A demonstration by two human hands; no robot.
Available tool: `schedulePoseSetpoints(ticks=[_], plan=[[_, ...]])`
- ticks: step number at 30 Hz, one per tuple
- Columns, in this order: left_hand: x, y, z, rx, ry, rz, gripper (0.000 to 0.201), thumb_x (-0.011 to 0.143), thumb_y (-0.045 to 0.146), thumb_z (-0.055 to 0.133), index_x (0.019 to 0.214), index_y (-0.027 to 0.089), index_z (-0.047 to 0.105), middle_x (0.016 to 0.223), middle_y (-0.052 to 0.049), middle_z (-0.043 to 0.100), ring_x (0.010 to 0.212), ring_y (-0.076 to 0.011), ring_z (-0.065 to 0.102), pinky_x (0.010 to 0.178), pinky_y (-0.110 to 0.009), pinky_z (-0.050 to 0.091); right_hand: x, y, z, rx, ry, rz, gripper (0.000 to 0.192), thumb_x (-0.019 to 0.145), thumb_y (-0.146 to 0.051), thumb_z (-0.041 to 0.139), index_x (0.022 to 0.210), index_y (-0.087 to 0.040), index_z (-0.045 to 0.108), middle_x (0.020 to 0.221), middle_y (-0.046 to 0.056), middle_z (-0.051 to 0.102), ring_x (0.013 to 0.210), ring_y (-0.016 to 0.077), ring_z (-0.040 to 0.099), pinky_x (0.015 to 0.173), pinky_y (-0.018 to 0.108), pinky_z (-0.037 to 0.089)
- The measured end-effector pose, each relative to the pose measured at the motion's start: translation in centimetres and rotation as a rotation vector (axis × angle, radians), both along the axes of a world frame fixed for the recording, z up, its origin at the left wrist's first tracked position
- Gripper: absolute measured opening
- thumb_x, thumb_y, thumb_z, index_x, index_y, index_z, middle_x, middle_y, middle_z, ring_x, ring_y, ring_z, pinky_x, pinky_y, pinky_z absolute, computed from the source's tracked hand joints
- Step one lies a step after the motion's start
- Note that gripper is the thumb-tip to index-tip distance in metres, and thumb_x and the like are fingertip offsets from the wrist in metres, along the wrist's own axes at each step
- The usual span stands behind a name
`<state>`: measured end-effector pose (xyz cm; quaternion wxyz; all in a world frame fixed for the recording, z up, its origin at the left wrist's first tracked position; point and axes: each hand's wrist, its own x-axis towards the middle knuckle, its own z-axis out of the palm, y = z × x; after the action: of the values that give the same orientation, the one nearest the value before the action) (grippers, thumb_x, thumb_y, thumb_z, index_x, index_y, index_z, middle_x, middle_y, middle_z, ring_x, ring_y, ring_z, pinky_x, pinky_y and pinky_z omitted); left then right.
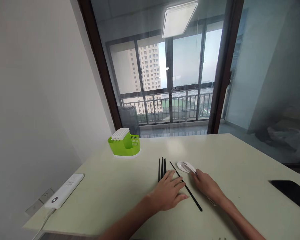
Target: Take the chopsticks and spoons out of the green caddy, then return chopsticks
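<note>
Black chopsticks (162, 168) lie side by side under the fingertips of the left hand (168, 193), which rests palm down on the pale table (110, 186) with its fingers spread slightly and flat, pressing rather than gripping. The near ends of these sticks are hidden beneath the fingers; their far ends stick out beyond the fingertips toward the window. They are thin, dark and straight, and they appear to be three, though the count is hard to make out. Their long axis runs almost straight away from the person.

A single chopstick (190, 193) lies apart from that bundle, slanting across the gap between the two hands. Its far tip points away and to the left, close to the bundle's far ends; its near tip points toward the person and to the right. The left hand's thumb side lies just beside its middle.

The right hand (207, 185) rests on the table to the right of that slanted stick, fingers loosely curled and together, their tips touching the handle of a white spoon (186, 166). The spoon's bowl lies beyond the fingertips, away from the person, with the handle running back under the fingers. Whether the fingers pinch the handle or merely rest on it cannot be told.
</note>
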<state>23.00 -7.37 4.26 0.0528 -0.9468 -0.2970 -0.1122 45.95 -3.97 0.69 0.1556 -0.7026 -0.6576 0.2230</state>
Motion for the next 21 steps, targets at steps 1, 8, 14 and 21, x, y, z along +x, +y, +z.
schedulePoseSetpoints(ticks=[1, 8, 14, 21], plan=[[-0.1, 0.0, 0.1, 0.013, 0.004, -0.005, 0.05, 0.105, 0.053, 0.036, 0.138, 0.021, 0.056, 0.143, -0.007, 0.06, 0.144, -0.0338, 0.039, 0.121, -0.051, 0.028, -0.1, 0.0, 0.0, -0.003, -0.031, -0.004, 0.035, 0.104, -0.042, 0.027, 0.094, -0.021, 0.054, 0.098, 0.015, 0.073, 0.09, 0.0294, 0.071, 0.069, 0.033, 0.044], [-1.3, 0.5, 0.0, 0.035, 0.009, -0.019, 0.043, 0.104, 0.05, 0.041, 0.134, 0.025, 0.059, 0.137, -0.006, 0.063, 0.137, -0.0307, 0.047, 0.118, -0.049, 0.033, -0.9, -1.0, 0.9, -0.002, -0.182, 0.015, 0.032, 0.105, -0.036, 0.025, 0.104, -0.019, 0.052, 0.102, 0.017, 0.071, 0.091, 0.0312, 0.07, 0.067, 0.035, 0.042], [-4.3, 2.3, 2.2, 0.004, -0.034, 0.021, 0.04, 0.103, 0.049, 0.044, 0.128, 0.026, 0.064, 0.137, -0.008, 0.064, 0.141, -0.0289, 0.046, 0.123, -0.051, 0.027, -1.6, -1.8, 1.4, 0.113, -0.254, 0.053, 0.026, 0.105, -0.029, 0.028, 0.101, -0.019, 0.051, 0.108, 0.013, 0.066, 0.089, 0.0268, 0.07, 0.061, 0.032, 0.036], [-13.3, 10.8, 10.0, 0.31, -0.169, 0.525, 0.044, 0.102, 0.044, 0.042, 0.131, 0.017, 0.061, 0.144, -0.015, 0.057, 0.145, -0.0356, 0.035, 0.122, -0.06, 0.019, -2.4, -2.7, 1.0, 0.241, -0.319, 0.051, 0.016, 0.101, -0.023, 0.04, 0.104, -0.018, 0.055, 0.107, 0.012, 0.062, 0.095, 0.026, 0.065, 0.062, 0.03, 0.036]])
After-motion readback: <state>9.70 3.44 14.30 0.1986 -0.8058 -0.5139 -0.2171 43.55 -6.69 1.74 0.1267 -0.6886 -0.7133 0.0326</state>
